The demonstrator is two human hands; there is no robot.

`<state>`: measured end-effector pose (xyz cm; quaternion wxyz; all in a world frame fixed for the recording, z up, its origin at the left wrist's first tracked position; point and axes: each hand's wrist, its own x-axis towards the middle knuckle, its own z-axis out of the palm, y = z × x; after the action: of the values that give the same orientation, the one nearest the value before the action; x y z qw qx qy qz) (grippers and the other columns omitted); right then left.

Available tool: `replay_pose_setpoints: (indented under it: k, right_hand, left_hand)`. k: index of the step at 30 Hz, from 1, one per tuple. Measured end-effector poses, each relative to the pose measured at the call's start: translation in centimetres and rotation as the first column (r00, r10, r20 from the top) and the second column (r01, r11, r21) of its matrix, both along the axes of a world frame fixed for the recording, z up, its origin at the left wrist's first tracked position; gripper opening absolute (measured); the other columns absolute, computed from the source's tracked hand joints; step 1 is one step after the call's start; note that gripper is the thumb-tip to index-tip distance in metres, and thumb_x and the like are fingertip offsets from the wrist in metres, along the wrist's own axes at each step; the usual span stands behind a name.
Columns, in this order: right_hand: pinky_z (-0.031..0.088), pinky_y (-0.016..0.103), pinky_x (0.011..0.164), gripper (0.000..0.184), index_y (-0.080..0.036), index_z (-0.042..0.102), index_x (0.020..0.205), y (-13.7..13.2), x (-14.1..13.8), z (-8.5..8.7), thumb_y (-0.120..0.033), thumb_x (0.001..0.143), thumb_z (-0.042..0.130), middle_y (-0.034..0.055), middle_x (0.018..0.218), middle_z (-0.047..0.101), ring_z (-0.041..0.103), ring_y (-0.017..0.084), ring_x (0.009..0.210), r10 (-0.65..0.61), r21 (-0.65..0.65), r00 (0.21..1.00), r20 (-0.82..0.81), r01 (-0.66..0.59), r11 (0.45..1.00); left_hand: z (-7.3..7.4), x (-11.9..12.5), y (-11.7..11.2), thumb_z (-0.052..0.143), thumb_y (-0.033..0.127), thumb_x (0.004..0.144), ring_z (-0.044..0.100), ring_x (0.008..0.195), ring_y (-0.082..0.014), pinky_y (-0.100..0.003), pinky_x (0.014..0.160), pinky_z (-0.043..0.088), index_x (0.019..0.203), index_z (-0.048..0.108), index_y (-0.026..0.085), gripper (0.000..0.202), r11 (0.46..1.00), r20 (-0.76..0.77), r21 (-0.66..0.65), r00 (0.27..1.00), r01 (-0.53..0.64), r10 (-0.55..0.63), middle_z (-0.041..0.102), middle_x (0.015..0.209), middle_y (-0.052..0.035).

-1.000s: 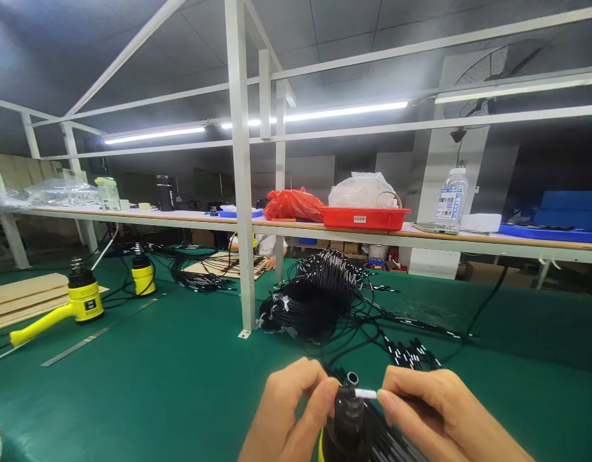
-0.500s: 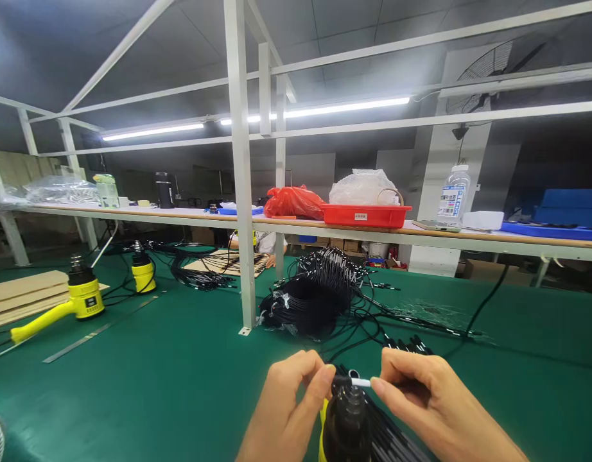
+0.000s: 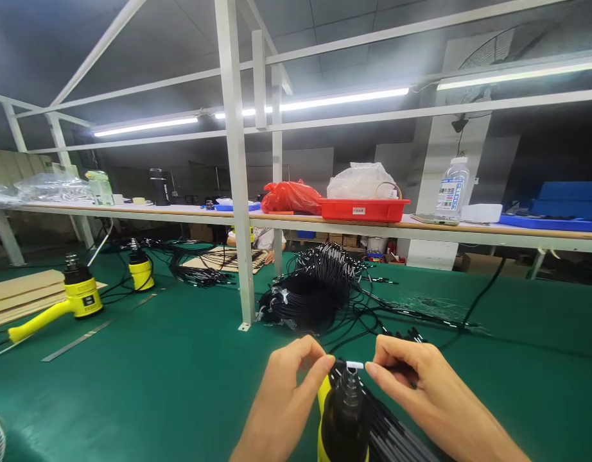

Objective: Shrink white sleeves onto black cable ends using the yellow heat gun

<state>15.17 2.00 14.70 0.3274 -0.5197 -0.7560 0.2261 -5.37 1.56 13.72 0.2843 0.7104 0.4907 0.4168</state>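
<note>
A black cable with a white sleeve (image 3: 354, 365) lies level just above the nozzle of an upright yellow-and-black heat gun (image 3: 347, 410). My left hand (image 3: 293, 391) pinches the black part at the sleeve's left end between thumb and forefinger. On the other side, my right hand (image 3: 416, 382) is closed in a pinch close to the sleeve's right end; what sits inside its fingers is mostly hidden. The nozzle's metal ring shows right under the sleeve. Behind and right of the gun, a bundle of black cables (image 3: 392, 427) runs toward the bottom edge.
A large coil of black cables (image 3: 305, 298) lies beyond my hands, by a white post (image 3: 238, 192). Two more heat guns stand left, one the nearer yellow gun (image 3: 84, 295). A shelf (image 3: 296, 221) carries a red tray (image 3: 363, 210) and bottles. Across the table, another person's hand shows.
Both hands have risen slightly, lifting the white sleeve a little higher over the nozzle and shifting it left. A small gap now shows between the sleeve's right end and my right fingertips.
</note>
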Motion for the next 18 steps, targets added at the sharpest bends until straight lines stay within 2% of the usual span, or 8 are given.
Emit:
replay_pose_setpoints:
  k: [11, 18]
  right_hand:
    - [0.020, 0.025, 0.050, 0.028, -0.022, 0.042, 0.063, 0.28, 0.06, -0.43, -0.035, 0.087, 0.052, -0.0066, 0.057, 0.033, 0.027, 0.012, 0.055, -0.016, -0.003, 1.000, 0.017, 0.016, 1.000]
    - [0.020, 0.026, 0.051, 0.027, -0.022, 0.041, 0.063, 0.14, -0.10, -0.12, -0.033, 0.086, 0.051, -0.0068, 0.058, 0.033, 0.028, 0.012, 0.056, -0.012, -0.020, 1.000, 0.022, 0.013, 1.000]
  left_hand:
    - [0.33, 0.14, 0.06, 0.049, 0.037, 0.094, 0.051, 0.077, -0.0154, -0.026, 0.073, 0.036, 0.075, 0.055, 0.020, 0.026, 1.000, -0.010, 0.006, 1.000, 0.002, -0.002, 0.058, 0.077, 0.0034]
    - [0.52, 0.15, 0.07, 0.050, 0.034, 0.093, 0.051, 0.077, -0.0153, -0.026, 0.072, 0.037, 0.075, 0.055, 0.020, 0.023, 1.000, -0.007, -0.004, 1.000, -0.006, 0.006, 0.059, 0.077, 0.0034]
